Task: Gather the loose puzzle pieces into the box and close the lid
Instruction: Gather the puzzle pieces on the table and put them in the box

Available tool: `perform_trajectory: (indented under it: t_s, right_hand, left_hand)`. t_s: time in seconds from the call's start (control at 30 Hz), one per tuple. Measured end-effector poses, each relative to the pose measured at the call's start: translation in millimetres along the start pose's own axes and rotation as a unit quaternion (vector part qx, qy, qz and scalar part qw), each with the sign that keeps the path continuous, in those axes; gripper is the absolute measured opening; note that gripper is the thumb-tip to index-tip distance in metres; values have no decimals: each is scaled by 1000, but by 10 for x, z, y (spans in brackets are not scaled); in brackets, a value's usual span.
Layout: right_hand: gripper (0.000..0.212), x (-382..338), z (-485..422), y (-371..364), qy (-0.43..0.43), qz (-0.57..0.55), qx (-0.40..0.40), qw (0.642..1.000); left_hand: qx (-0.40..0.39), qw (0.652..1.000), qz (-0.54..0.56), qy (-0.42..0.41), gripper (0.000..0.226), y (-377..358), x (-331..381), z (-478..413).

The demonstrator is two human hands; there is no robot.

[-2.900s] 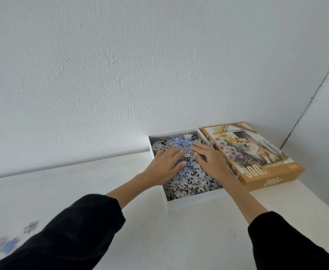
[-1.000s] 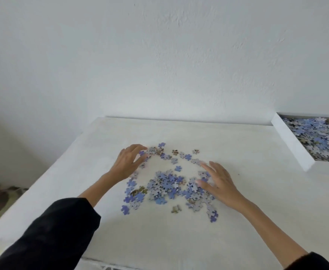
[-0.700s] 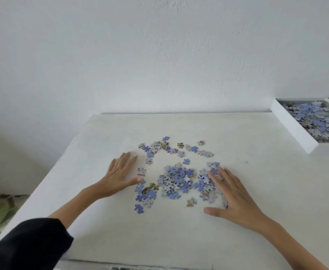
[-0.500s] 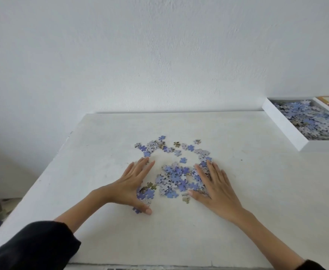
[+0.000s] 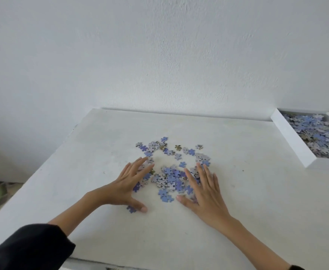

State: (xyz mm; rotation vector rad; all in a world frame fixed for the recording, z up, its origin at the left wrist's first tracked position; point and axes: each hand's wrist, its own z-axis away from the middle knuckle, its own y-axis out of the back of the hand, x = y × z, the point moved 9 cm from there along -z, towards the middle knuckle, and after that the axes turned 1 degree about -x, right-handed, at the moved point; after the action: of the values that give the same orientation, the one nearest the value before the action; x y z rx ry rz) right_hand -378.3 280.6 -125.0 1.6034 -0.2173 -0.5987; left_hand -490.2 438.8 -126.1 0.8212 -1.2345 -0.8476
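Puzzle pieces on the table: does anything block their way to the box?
Nothing visible. Only bare table separates the loose pieces from the open box at right; the left hand and right hand flank them.

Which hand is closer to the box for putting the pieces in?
Probably the right hand: the box sits off to the right, nearer it. The left hand lies on the far side of the puzzle pieces.

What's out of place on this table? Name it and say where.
Loose puzzle pieces lie scattered on the table between the left hand and right hand, more strays beyond them, not in the open box at the far right, which already holds many.
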Motion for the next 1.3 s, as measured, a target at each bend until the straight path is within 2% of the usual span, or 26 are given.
perform_trajectory:
  t_s: [0.1,0.2,0.23,0.37,0.43,0.5,0.63,0.83,0.9,1.07,1.2,1.3]
  right_hand:
    - [66,29,-97,31,-5,-42,15,999]
    - [58,43,-153,92,17,-73,27,997]
    - [58,64,-156,120,25,-85,32,996]
    - [68,319,-104,201,27,-109,36,993]
    - [78,424,-85,189,22,-103,19,994]
    - [83,420,-88,171,36,-85,4,996]
    - [85,256,-56,159,95,-41,3,995]
    - [66,-121,-54,127,179,-49,12,983]
    - [55,-335,-65,105,220,-55,17,974]
    - [46,-877,-130,43,297,-97,21,950]
    - [38,-1316,-67,3,404,-82,28,911]
    - [40,-1526,41,-116,486,-51,-40,872]
  left_hand:
    - [105,994,-31,18,100,166,44,-92]
    - [177,983,-9,46,99,328,80,-135]
    - [164,986,0,40,104,317,65,-135]
    - [18,999,19,45,127,125,-155,53]
    - [3,997,21,73,129,89,-273,175]
    - [20,995,26,91,125,119,-305,178]
    - [38,994,16,103,124,177,-236,22]
    - [-101,986,24,133,126,45,-375,101]
    - [-60,984,51,157,114,149,-482,173]
    - [177,962,75,193,51,533,-771,306]
    - [249,947,80,187,39,534,-821,420]
    - [266,945,83,170,37,550,-788,428]
